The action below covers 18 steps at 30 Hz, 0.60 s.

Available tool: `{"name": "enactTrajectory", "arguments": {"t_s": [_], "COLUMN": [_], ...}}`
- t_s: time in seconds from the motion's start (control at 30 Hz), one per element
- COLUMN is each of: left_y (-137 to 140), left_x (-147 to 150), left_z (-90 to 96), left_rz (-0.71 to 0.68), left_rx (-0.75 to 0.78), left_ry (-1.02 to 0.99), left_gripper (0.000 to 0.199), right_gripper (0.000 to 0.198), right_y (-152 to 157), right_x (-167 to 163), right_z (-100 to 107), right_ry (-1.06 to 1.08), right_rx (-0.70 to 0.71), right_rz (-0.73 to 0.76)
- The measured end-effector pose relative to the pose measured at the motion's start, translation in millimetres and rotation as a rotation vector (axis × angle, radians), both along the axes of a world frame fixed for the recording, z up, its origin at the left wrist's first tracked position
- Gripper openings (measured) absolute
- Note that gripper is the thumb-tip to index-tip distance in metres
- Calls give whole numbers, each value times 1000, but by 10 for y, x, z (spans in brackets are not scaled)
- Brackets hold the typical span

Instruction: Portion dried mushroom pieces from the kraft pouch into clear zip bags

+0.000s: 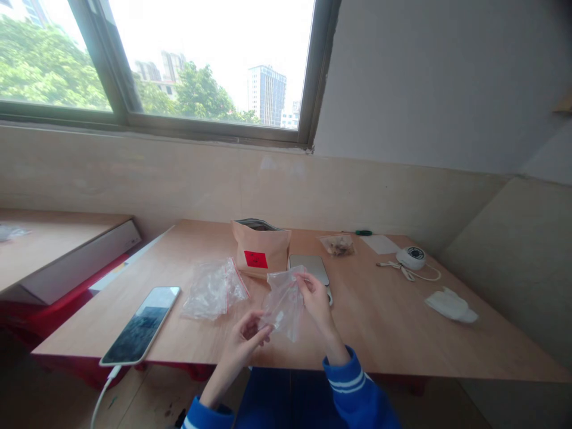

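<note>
A clear plastic zip bag (286, 307) hangs between my two hands over the front of the table. My right hand (315, 298) pinches it near the upper right corner. At its lower left edge, the curled fingers and thumb of my left hand (251, 333) close on the thin plastic. Just to the left lies a pile of clear zip bags (208, 289) with red seal lines. Behind the held bag stands an open brown paper pouch (263, 247) with a red label. A flat silver scale (309, 270) sits beside the pouch, partly hidden by the bag and my right hand.
A charging phone (142, 325) lies at the table's left front edge. Further right are a bag of small brown pieces (338, 245), a green-handled tool (363, 232), a white sheet (379, 245), a white dome camera (410, 258) with its cable, and a crumpled white wrapper (450, 305).
</note>
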<state>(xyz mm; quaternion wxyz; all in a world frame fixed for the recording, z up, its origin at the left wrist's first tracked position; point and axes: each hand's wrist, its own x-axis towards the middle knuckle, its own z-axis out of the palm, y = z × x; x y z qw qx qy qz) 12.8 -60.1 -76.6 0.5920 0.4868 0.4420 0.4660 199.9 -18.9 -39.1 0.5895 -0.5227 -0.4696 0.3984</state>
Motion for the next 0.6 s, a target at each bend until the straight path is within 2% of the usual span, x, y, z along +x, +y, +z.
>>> {"name": "enactTrajectory", "arguments": {"t_s": [0.1,0.3,0.37,0.43,0.53,0.6], "left_y": [-25,136,184,209,217,225], "left_x": [-92,-6,46,64,25,-40], "left_z": [103,171,175,192,230,252], "left_rz": [-2,255,329,413,561,636], "left_rx": [-10,-2,9,33,82,141], "left_ry": [23,42,55,79,177,301], "left_gripper": [43,54,54,54,48,42], "right_gripper": [43,49,61,69,55,50], "right_y": [-4,-121,-195,-269,-359,-400], "right_x": [-61,-297,-357,-406,-496,-558], "right_z": [-27,-92,-136,-193,-266,-287], "right_ry": [-18,37,93,137,173,203], "right_rx": [23,1,-19,-101,-247,-276], "right_rz": [-11,159,231,334,497,564]}}
